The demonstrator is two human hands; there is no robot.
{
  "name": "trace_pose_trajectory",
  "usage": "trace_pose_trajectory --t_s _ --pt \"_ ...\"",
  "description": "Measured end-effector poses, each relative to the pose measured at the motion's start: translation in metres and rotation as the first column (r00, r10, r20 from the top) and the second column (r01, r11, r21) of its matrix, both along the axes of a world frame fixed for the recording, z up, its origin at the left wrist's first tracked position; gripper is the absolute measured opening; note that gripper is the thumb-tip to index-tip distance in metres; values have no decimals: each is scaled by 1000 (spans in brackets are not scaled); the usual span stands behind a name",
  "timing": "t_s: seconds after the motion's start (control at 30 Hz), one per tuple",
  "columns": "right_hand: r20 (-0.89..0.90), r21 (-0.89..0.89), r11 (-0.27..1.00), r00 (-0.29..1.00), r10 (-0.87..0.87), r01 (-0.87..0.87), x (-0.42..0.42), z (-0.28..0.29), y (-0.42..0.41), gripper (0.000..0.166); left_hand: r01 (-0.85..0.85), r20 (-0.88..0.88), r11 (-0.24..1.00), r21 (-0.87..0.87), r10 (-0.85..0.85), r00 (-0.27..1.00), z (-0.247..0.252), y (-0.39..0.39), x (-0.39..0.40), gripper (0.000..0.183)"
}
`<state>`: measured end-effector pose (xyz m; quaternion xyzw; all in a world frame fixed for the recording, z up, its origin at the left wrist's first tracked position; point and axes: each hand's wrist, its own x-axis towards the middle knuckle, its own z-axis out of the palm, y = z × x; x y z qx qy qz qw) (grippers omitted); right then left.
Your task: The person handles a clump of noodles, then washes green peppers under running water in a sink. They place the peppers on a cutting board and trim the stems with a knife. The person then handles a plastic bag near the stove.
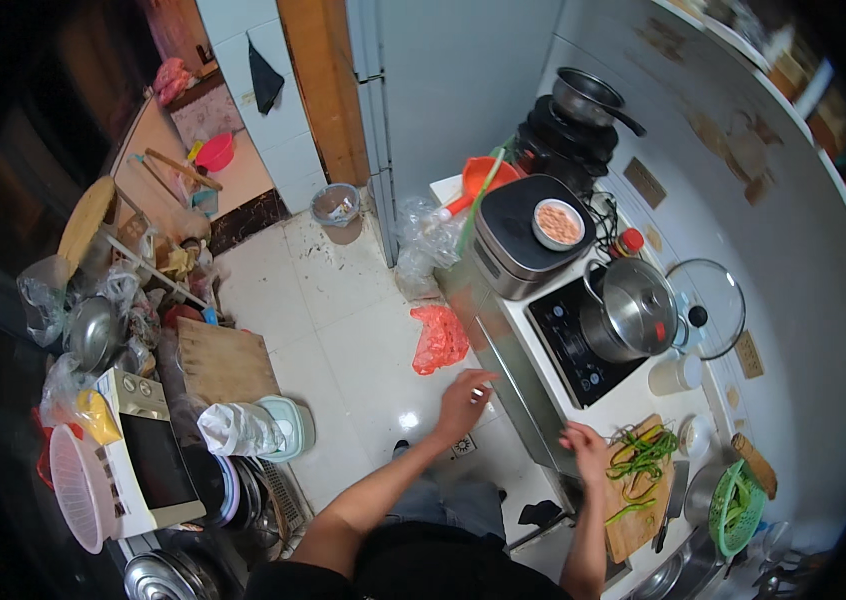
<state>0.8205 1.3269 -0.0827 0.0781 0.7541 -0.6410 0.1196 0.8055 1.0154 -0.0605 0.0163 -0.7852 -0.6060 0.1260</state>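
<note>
My left hand is in the air over the floor, beside the counter front, with its fingers bent; I see nothing held in it. My right hand hovers at the counter's edge, left of a wooden cutting board, its fingers curled and no object visible in them. Sliced green peppers lie on the board, with a kitchen knife along its right side. Farther up, a steel pot with a glass lid stands on a black induction cooktop. A small bowl of chopped pinkish food sits on a rice cooker.
A red plastic bag lies on the floor near the cabinet. A green basket of vegetables rests by the sink. A glass lid leans at the wall. On the left stand a microwave oven and a lidded bin.
</note>
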Motion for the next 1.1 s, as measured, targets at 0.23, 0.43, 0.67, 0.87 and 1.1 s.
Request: trace_pose_trajectory --t_s 0.23,0.43,0.67,0.87,1.1 --pt "34 123 847 855 517 -517 -92 30 -236 28 -270 99 959 87 262 960 -11 -154 -25 29" --pt "103 12 842 838 536 -540 -163 4 -342 35 -406 241 892 199 357 903 -15 -236 -55 27" --pt "27 -83 858 859 511 -507 -276 -93 -451 42 -441 356 874 205 353 865 -62 -326 -156 26" --pt "189 76 948 938 289 -308 -407 -150 -572 55 -444 420 853 276 308 854 -94 -399 -236 26" --pt "294 163 976 951 93 -146 -571 -265 -595 68 -555 568 760 339 305 764 -151 -441 -271 26"
